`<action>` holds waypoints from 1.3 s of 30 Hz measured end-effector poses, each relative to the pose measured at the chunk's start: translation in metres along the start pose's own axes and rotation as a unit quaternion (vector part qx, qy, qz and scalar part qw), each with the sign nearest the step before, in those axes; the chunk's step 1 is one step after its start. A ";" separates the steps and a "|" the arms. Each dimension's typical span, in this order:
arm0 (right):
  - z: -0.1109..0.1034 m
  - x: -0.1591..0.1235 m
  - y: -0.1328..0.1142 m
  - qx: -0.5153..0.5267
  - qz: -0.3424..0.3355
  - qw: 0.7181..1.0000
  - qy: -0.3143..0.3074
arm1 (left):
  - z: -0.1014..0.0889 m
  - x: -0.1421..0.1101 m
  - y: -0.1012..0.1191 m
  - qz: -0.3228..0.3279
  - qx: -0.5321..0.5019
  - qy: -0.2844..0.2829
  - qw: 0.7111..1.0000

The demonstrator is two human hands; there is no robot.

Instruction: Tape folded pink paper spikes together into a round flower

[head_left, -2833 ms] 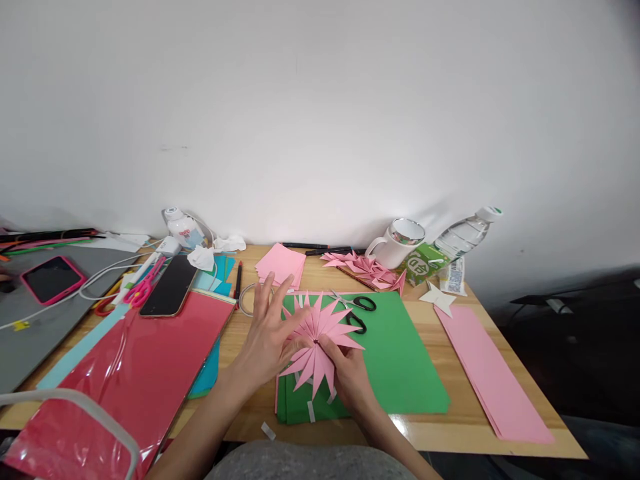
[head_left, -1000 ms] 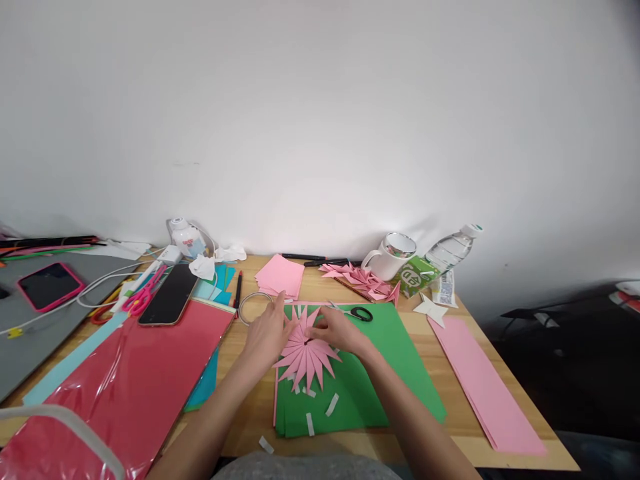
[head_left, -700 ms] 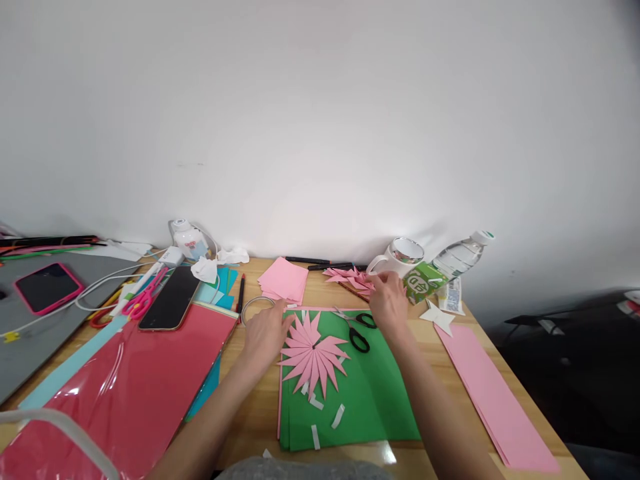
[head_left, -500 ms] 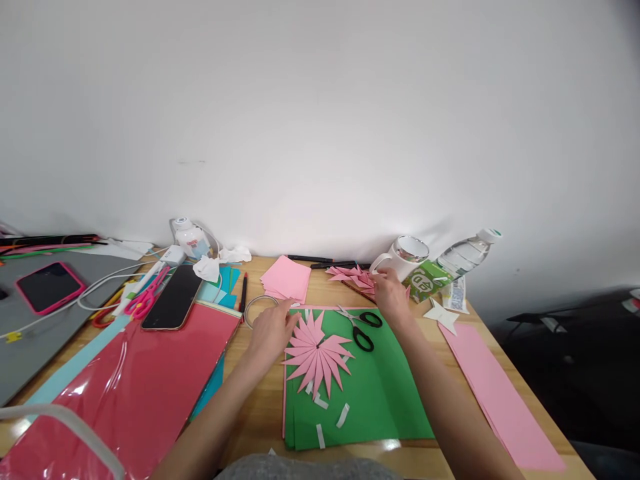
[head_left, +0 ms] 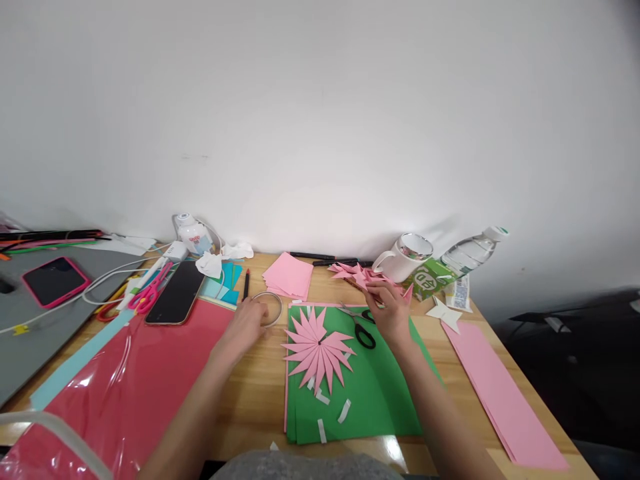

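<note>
My left hand (head_left: 247,320) has its fingers closed on the near left side of a roll of tape (head_left: 274,311) lying at the left of the green sheets. My right hand (head_left: 393,312) is over the back right of the green sheets (head_left: 380,393), its thumb and fingertips pinched together. What they hold is too small to make out. Folded pink paper pieces (head_left: 353,273) lie in a heap just beyond those fingertips. Black-handled scissors (head_left: 364,333) are partly hidden by the right hand. A pink pinwheel-like paper flower (head_left: 320,350) rests on the green sheets among small white strips (head_left: 344,411).
Pink squares (head_left: 289,275) lie behind the tape. A white mug (head_left: 403,259), a green box (head_left: 427,279) and a tilted bottle (head_left: 473,252) stand back right. Long pink strips (head_left: 503,393) lie right. A phone (head_left: 175,293) and red sheets in plastic (head_left: 115,393) are left.
My left hand has moved left from the paper flower's edge and closed on the tape roll, which has shifted slightly right. My right hand has drawn slightly back from the pink heap.
</note>
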State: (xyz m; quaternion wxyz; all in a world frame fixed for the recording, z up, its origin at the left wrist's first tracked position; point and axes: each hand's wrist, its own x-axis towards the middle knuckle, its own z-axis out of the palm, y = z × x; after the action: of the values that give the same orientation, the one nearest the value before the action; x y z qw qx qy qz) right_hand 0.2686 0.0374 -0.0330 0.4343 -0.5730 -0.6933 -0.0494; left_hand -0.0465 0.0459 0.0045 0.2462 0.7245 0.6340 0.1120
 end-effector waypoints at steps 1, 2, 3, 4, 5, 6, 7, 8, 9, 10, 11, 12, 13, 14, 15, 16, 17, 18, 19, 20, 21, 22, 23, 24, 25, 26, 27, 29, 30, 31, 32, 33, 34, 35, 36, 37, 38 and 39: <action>0.001 -0.005 -0.001 0.003 0.001 1.000 -0.011 | 0.000 -0.002 0.000 0.003 -0.007 -0.005 1.000; 0.002 -0.009 -0.001 0.003 0.005 1.000 -0.025 | 0.000 -0.004 0.000 0.006 -0.016 -0.008 1.000; 0.001 -0.014 -0.001 0.000 0.010 0.999 -0.040 | -0.001 -0.006 0.002 0.007 -0.028 -0.007 1.000; -0.001 -0.018 -0.001 -0.006 0.016 0.998 -0.057 | -0.002 -0.008 0.003 0.008 -0.043 -0.004 0.999; -0.004 -0.023 -0.001 -0.016 0.023 0.997 -0.075 | -0.004 -0.010 0.004 0.006 -0.061 0.003 0.998; -0.008 -0.028 -0.001 -0.027 0.030 0.995 -0.093 | -0.005 -0.012 0.006 0.003 -0.082 0.013 0.997; -0.012 -0.033 -0.001 -0.039 0.035 0.992 -0.112 | -0.007 -0.015 0.008 -0.001 -0.108 0.024 0.994; -0.016 -0.037 -0.002 -0.051 0.040 0.989 -0.134 | -0.009 -0.017 0.011 -0.004 -0.135 0.034 0.990; -0.020 -0.042 -0.004 -0.063 0.044 0.985 -0.156 | -0.011 -0.019 0.014 -0.006 -0.164 0.041 0.986; -0.024 -0.045 -0.006 -0.076 0.049 0.980 -0.178 | -0.012 -0.022 0.018 -0.004 -0.204 0.041 0.978; -0.026 -0.048 -0.008 -0.091 0.055 0.974 -0.199 | -0.013 -0.025 0.023 0.002 -0.238 0.038 0.970; -0.028 -0.050 -0.011 -0.106 0.062 0.968 -0.218 | -0.014 -0.028 0.028 0.012 -0.290 0.033 0.956; -0.030 -0.051 -0.014 -0.122 0.071 0.962 -0.234 | -0.015 -0.031 0.033 0.018 -0.424 0.021 0.905; -0.031 -0.052 -0.016 -0.138 0.082 0.955 -0.249 | -0.015 -0.034 0.038 0.015 -0.529 0.006 0.848; -0.032 -0.051 -0.019 -0.154 0.093 0.948 -0.262 | -0.015 -0.037 0.042 0.006 -0.595 -0.015 0.803; -0.033 -0.050 -0.021 -0.169 0.105 0.941 -0.274 | -0.015 -0.039 0.046 0.000 -0.635 -0.028 0.772; -0.035 -0.049 -0.022 -0.182 0.117 0.934 -0.284 | -0.014 -0.041 0.048 -0.004 -0.665 -0.038 0.746; -0.038 -0.048 -0.023 -0.194 0.130 0.928 -0.292 | -0.012 -0.043 0.050 -0.012 -0.683 -0.051 0.729; -0.042 -0.048 -0.024 -0.204 0.142 0.922 -0.298 | -0.009 -0.044 0.050 -0.020 -0.694 -0.059 0.717; -0.048 -0.048 -0.023 -0.213 0.152 0.916 -0.303 | -0.006 -0.045 0.050 -0.029 -0.700 -0.065 0.710; -0.055 -0.048 -0.022 -0.216 0.165 0.912 -0.306 | -0.003 -0.046 0.049 -0.039 -0.701 -0.070 0.708; -0.064 -0.049 -0.021 -0.214 0.177 0.910 -0.309 | 0.000 -0.046 0.048 -0.046 -0.698 -0.069 0.711; -0.073 -0.051 -0.020 -0.202 0.190 0.908 -0.314 | 0.004 -0.047 0.048 -0.050 -0.692 -0.067 0.717; -0.082 -0.052 -0.020 -0.143 0.232 0.907 -0.320 | 0.007 -0.048 0.048 -0.051 -0.684 -0.062 0.725; -0.091 -0.055 -0.021 -0.065 0.279 0.902 -0.322 | 0.009 -0.049 0.048 -0.051 -0.675 -0.055 0.734; -0.099 -0.057 -0.023 0.026 0.318 0.891 -0.324 | 0.011 -0.050 0.048 -0.049 -0.667 -0.046 0.742; -0.105 -0.060 -0.028 0.126 0.337 0.871 -0.335 | 0.013 -0.052 0.050 -0.046 -0.660 -0.036 0.749; -0.111 -0.068 -0.041 0.296 0.341 0.813 -0.367 | 0.016 -0.057 0.052 -0.038 -0.646 -0.023 0.762; -0.111 -0.073 -0.049 0.358 0.340 0.781 -0.382 | 0.017 -0.059 0.054 -0.034 -0.638 -0.020 0.769; -0.108 -0.078 -0.057 0.413 0.331 0.753 -0.391 | 0.018 -0.062 0.055 -0.032 -0.630 -0.021 0.776; -0.105 -0.084 -0.065 0.457 0.315 0.732 -0.396 | 0.019 -0.064 0.056 -0.029 -0.622 -0.023 0.782; -0.100 -0.090 -0.071 0.483 0.306 0.713 -0.405 | 0.020 -0.067 0.057 -0.027 -0.614 -0.025 0.788; -0.096 -0.096 -0.077 0.505 0.299 0.709 -0.391 | 0.022 -0.069 0.057 -0.025 -0.608 -0.027 0.793; -0.093 -0.103 -0.080 0.527 0.295 0.709 -0.364 | 0.023 -0.072 0.057 -0.023 -0.603 -0.029 0.797; -0.090 -0.109 -0.082 0.544 0.294 0.704 -0.349 | 0.025 -0.074 0.057 -0.021 -0.600 -0.031 0.799; -0.088 -0.115 -0.082 0.560 0.294 0.691 -0.350 | 0.026 -0.076 0.057 -0.019 -0.597 -0.033 0.801; -0.087 -0.120 -0.082 0.575 0.295 0.666 -0.374 | 0.028 -0.078 0.056 -0.017 -0.595 -0.034 0.803; -0.086 -0.123 -0.082 0.585 0.295 0.634 -0.410 | 0.029 -0.080 0.056 -0.014 -0.595 -0.035 0.803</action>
State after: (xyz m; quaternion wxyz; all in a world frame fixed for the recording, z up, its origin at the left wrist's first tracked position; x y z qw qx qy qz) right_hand 0.2431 -0.1318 -0.0261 0.3409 -0.3341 -0.4781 0.7373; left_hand 0.0019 -0.0425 0.0197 0.6522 0.4308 0.4439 0.4382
